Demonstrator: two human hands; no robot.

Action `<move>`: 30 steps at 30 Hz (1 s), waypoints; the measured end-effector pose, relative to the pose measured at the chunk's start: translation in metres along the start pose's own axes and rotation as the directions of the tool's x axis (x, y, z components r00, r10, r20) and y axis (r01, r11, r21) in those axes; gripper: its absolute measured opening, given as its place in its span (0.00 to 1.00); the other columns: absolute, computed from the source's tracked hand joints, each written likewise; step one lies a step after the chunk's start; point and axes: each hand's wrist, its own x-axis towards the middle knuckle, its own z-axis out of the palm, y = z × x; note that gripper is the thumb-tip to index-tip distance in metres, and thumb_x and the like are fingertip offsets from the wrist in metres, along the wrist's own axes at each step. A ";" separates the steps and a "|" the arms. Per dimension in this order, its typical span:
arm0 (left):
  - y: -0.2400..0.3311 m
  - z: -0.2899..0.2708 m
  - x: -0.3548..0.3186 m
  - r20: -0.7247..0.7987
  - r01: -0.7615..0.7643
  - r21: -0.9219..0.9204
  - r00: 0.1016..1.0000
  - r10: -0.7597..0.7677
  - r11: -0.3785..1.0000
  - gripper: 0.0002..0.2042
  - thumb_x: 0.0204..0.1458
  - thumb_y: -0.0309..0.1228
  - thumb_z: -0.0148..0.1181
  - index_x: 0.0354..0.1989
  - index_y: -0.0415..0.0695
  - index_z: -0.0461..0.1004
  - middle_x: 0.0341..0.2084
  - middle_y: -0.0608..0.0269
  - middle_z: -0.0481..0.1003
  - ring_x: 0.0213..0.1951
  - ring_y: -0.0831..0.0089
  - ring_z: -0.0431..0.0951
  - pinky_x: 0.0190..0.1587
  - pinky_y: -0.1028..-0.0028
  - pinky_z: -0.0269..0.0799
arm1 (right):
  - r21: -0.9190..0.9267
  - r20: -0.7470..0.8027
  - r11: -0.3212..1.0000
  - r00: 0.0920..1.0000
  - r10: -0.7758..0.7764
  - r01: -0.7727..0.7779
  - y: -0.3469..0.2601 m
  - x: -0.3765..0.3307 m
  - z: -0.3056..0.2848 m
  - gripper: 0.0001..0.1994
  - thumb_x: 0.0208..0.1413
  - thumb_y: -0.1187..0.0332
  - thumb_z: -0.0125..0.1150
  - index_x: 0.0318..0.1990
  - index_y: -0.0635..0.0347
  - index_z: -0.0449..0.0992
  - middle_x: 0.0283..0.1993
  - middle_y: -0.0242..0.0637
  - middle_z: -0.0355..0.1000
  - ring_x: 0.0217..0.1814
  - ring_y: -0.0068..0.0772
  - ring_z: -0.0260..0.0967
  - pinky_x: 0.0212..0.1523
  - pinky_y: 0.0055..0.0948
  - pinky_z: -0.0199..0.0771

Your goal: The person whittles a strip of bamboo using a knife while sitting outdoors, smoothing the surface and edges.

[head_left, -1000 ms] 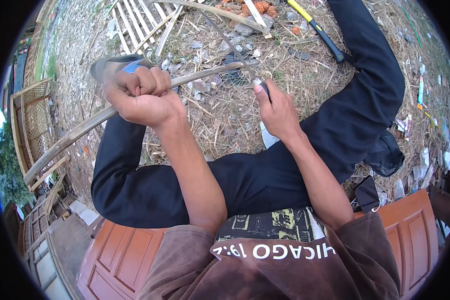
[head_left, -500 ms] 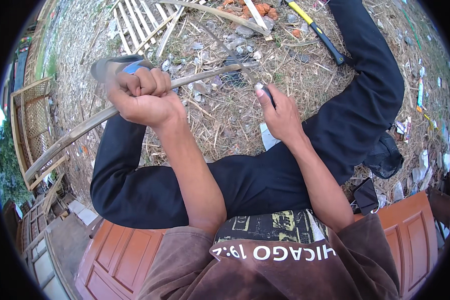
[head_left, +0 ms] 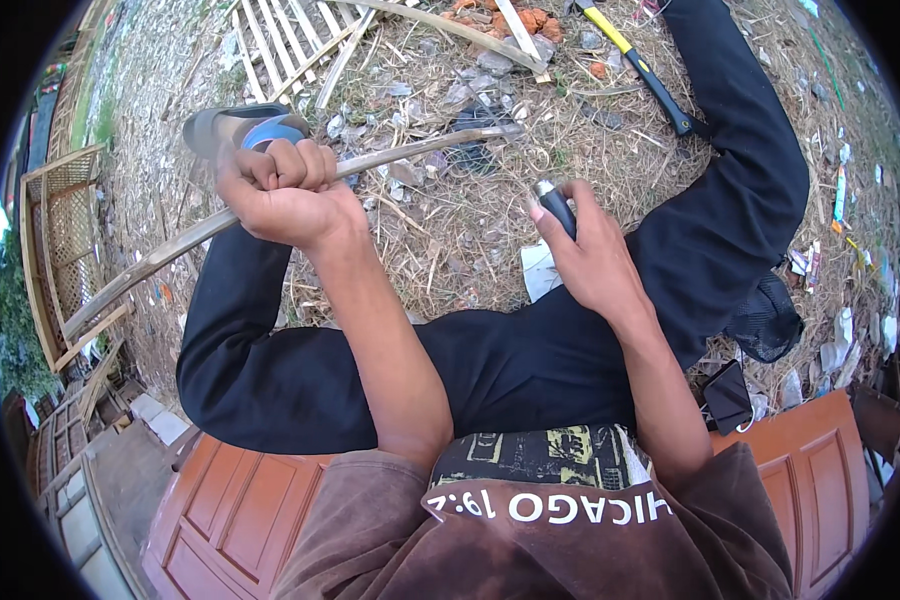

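Note:
My left hand [head_left: 295, 200] is closed around a long, slender wooden stick [head_left: 185, 238], palm side up, above my bent left leg. The stick slants from the lower left up to a tip over the straw-covered ground. My right hand [head_left: 600, 255] grips a long knife by its dark handle [head_left: 558, 210], which has a silver collar. The blade is thin and hard to make out from this angle, pointing away and up to the left. The handle is apart from the stick, to the right of its far tip.
A hammer [head_left: 638, 70] with a yellow and black handle lies by my right leg [head_left: 740, 120]. Wooden slats [head_left: 280, 45] and broken bricks [head_left: 530, 22] lie ahead. A phone [head_left: 728, 397] and a dark mesh bag [head_left: 767, 320] sit at right, near a reddish-brown panelled door [head_left: 805, 480].
My right hand has drawn back toward me and slightly right with the knife, whose blade now shows far less. My left hand and the stick have barely moved.

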 end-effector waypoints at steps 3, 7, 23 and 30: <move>-0.002 0.000 0.003 0.024 -0.011 0.014 1.000 0.011 1.000 0.20 0.61 0.41 0.38 0.16 0.52 0.47 0.08 0.73 0.43 0.12 0.81 0.39 0.16 0.75 0.34 | -0.096 0.023 0.994 0.999 -0.048 0.050 0.015 -0.001 -0.002 0.15 0.64 0.60 0.50 0.46 0.66 0.64 0.26 0.58 0.73 0.32 0.64 0.72 0.34 0.53 0.67; -0.001 -0.007 -0.003 -0.043 0.000 0.058 0.999 0.002 0.998 0.20 0.60 0.41 0.38 0.15 0.52 0.47 0.08 0.73 0.44 0.12 0.81 0.39 0.16 0.75 0.34 | -0.222 0.032 0.975 0.999 -0.003 0.010 0.015 -0.005 -0.019 0.13 0.65 0.62 0.50 0.40 0.68 0.65 0.26 0.60 0.71 0.32 0.65 0.70 0.33 0.54 0.66; -0.002 -0.022 0.004 0.623 0.140 -0.215 0.781 0.026 0.966 0.28 0.63 0.58 0.38 0.16 0.52 0.48 0.08 0.75 0.44 0.13 0.82 0.37 0.17 0.75 0.34 | -0.130 -0.019 0.978 0.986 -0.169 0.165 0.022 0.026 -0.011 0.17 0.65 0.53 0.51 0.44 0.59 0.69 0.26 0.50 0.72 0.32 0.58 0.73 0.34 0.47 0.69; -0.009 -0.012 0.003 0.520 0.156 -0.401 0.850 0.084 0.903 0.35 0.50 0.73 0.42 0.14 0.52 0.45 0.09 0.75 0.43 0.15 0.80 0.39 0.20 0.74 0.35 | -0.066 0.089 0.941 0.941 -0.327 0.333 -0.019 0.025 -0.003 0.16 0.62 0.54 0.56 0.40 0.59 0.72 0.22 0.49 0.73 0.27 0.57 0.73 0.29 0.49 0.69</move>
